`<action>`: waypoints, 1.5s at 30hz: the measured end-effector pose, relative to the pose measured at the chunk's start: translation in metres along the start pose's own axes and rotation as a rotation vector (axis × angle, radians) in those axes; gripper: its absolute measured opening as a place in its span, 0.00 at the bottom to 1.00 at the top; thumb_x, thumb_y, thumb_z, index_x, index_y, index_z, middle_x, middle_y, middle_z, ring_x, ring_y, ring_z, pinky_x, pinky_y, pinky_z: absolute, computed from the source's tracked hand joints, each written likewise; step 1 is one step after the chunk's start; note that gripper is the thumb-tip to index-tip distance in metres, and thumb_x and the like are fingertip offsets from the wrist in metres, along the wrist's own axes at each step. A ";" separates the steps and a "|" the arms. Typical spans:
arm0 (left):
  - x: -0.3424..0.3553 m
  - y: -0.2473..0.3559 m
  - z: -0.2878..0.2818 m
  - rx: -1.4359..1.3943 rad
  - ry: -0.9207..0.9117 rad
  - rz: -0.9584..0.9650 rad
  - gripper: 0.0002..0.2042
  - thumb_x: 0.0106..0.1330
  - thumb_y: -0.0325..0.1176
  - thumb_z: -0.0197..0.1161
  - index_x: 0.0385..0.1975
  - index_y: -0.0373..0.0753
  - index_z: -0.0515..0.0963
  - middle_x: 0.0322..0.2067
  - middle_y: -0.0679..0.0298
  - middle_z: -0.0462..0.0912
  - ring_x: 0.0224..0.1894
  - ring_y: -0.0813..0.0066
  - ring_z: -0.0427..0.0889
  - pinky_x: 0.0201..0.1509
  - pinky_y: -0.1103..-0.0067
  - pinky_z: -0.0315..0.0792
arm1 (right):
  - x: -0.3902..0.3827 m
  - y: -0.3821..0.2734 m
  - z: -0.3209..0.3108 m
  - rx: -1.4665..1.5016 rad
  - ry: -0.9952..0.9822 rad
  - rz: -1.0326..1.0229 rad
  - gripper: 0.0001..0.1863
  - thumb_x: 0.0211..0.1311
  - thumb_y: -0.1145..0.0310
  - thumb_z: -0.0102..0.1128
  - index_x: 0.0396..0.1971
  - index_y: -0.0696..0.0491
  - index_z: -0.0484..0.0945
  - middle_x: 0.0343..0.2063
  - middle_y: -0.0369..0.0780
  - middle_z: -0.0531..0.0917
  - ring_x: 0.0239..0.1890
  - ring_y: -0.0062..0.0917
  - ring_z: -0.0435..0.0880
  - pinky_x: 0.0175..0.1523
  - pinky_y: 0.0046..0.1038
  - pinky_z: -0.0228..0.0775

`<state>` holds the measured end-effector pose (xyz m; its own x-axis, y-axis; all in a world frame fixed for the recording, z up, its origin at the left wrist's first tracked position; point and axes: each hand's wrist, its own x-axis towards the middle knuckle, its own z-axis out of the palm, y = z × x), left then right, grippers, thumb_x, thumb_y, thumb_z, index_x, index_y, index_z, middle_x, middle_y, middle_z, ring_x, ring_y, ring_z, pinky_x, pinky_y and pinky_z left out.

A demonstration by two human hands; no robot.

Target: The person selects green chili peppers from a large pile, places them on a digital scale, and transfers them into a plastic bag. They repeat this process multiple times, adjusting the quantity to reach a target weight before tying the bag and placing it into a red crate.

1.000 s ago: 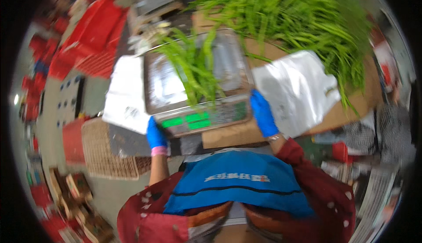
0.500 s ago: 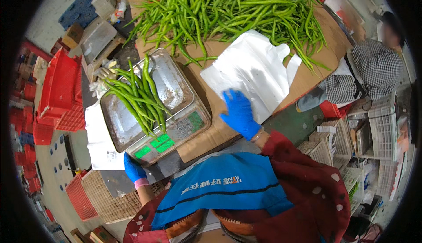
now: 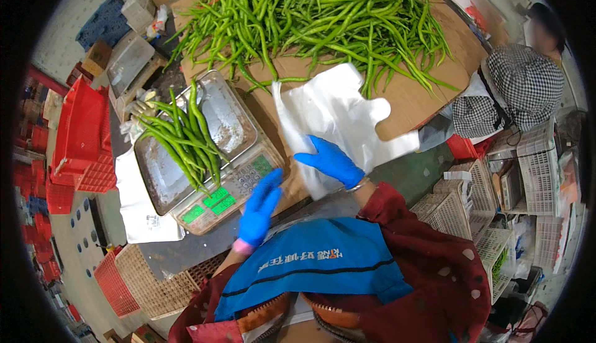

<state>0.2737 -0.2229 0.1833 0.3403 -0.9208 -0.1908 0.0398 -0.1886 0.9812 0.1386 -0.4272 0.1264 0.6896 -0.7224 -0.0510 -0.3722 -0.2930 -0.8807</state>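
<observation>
My left hand point(image 3: 259, 211), in a blue glove, is in front of the scale point(image 3: 248, 181), apart from it and holding nothing, its fingers stretched out. My right hand point(image 3: 333, 163), also gloved in blue, lies against a white plastic bag point(image 3: 335, 110) with its thumb and fingers apart. The bag is spread on the cardboard point(image 3: 428, 104), with its handles toward the far right. Several long green chili peppers point(image 3: 186, 138) rest on the scale's metal pan point(image 3: 217, 126). Beyond the bag lies a large heap of the same peppers point(image 3: 323, 20).
Another white bag point(image 3: 133, 188) hangs over the table's left side. Red crates point(image 3: 77, 132) stand at the left, and a wicker-like beige crate point(image 3: 155, 287) is below. White baskets point(image 3: 537, 157) are at the right. A person in a checkered garment point(image 3: 524, 85) is at the far right.
My left hand has moved right, from the scale's lower left corner to its front. My right hand has shifted slightly left, and the bag has turned and spread, with its near edge moving.
</observation>
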 end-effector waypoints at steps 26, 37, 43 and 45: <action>0.177 -0.015 0.096 1.220 0.356 0.332 0.41 0.55 0.49 0.66 0.66 0.38 0.56 0.66 0.43 0.53 0.63 0.38 0.57 0.65 0.55 0.56 | -0.078 0.121 -0.164 -0.283 0.197 0.150 0.14 0.56 0.60 0.58 0.35 0.54 0.77 0.32 0.49 0.81 0.36 0.46 0.80 0.39 0.39 0.72; 0.218 -0.089 0.087 1.706 0.466 0.150 0.34 0.66 0.58 0.46 0.67 0.47 0.56 0.66 0.48 0.55 0.62 0.40 0.60 0.65 0.56 0.56 | -0.135 0.194 -0.125 -0.626 0.265 0.297 0.08 0.56 0.62 0.56 0.33 0.47 0.79 0.25 0.45 0.81 0.25 0.41 0.79 0.33 0.40 0.71; 0.212 -0.079 0.090 1.533 0.448 0.115 0.33 0.66 0.57 0.47 0.67 0.47 0.57 0.67 0.46 0.54 0.63 0.39 0.59 0.65 0.55 0.55 | -0.445 0.327 -0.280 -0.997 0.353 0.731 0.09 0.57 0.65 0.59 0.35 0.51 0.83 0.32 0.43 0.84 0.33 0.35 0.83 0.39 0.34 0.73; 0.212 -0.080 0.088 1.513 0.451 0.136 0.34 0.65 0.58 0.49 0.67 0.46 0.57 0.66 0.46 0.54 0.63 0.39 0.59 0.65 0.55 0.55 | -0.501 0.327 -0.312 -0.900 0.391 0.591 0.10 0.52 0.65 0.61 0.34 0.50 0.83 0.32 0.43 0.84 0.34 0.39 0.82 0.39 0.37 0.73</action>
<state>0.2599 -0.4329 0.0621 0.5134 -0.8377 0.1865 -0.8530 -0.5219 0.0038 -0.5227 -0.3571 0.0108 0.0773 -0.9954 -0.0563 -0.9921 -0.0712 -0.1029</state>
